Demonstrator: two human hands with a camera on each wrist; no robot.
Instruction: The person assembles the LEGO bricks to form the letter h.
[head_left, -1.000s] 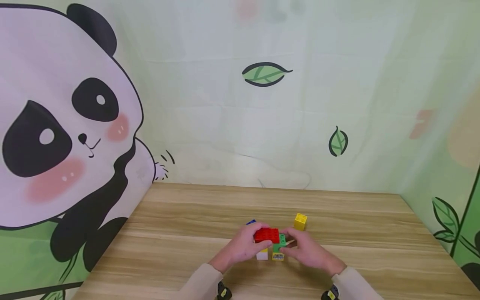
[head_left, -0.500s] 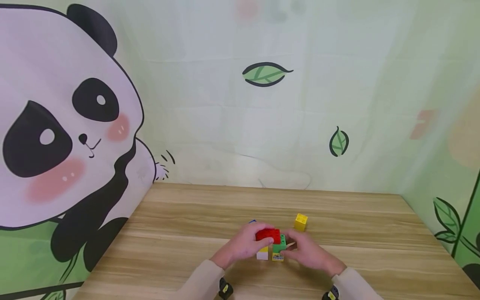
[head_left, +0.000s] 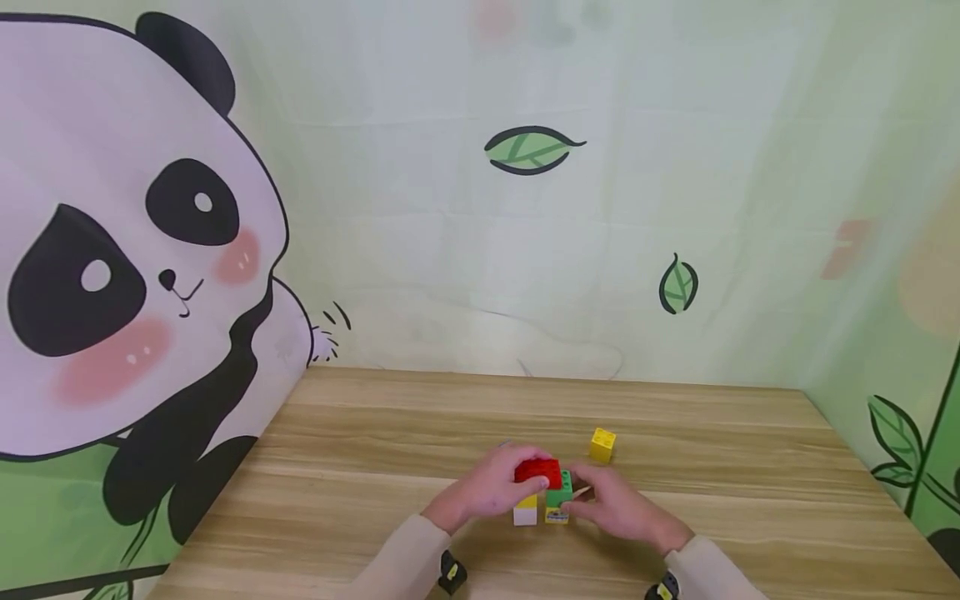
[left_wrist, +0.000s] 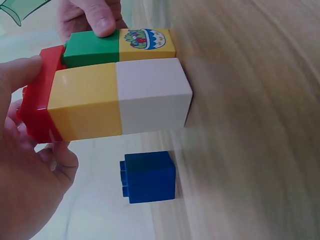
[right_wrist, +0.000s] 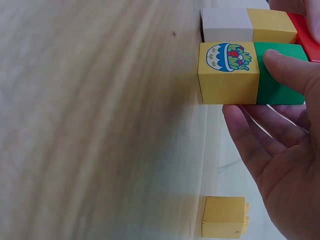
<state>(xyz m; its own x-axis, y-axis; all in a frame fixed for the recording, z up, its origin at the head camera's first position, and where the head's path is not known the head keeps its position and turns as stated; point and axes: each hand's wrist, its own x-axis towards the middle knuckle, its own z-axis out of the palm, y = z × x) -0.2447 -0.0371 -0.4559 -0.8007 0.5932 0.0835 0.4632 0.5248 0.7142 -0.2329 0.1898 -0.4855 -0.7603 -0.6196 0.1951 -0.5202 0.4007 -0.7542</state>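
Note:
My left hand [head_left: 491, 485] grips a red toy brick [head_left: 540, 473], thumb on its near side. Under the brick's left part stands a yellow brick [left_wrist: 87, 97] on a white brick [left_wrist: 152, 92]. A green brick [head_left: 558, 495] tops a yellow brick with a printed bowl picture [right_wrist: 229, 75], right beside that column. The red brick reaches over to the green one, whose right-hand studs show; whether it is pressed fully down I cannot tell. My right hand [head_left: 618, 504] pinches the green brick, thumb on its near side and fingers behind.
A separate yellow brick [head_left: 602, 446] stands farther back on the wooden table [head_left: 360, 433], to the right. Behind my left hand is a blue brick [left_wrist: 150, 177], almost hidden in the head view. A printed cloth wall [head_left: 420, 250] rises at the table's back edge.
My left hand and the red brick have shifted slightly right, and that hand now covers nearly all of the blue brick in the head view. The right hand stays at the green brick.

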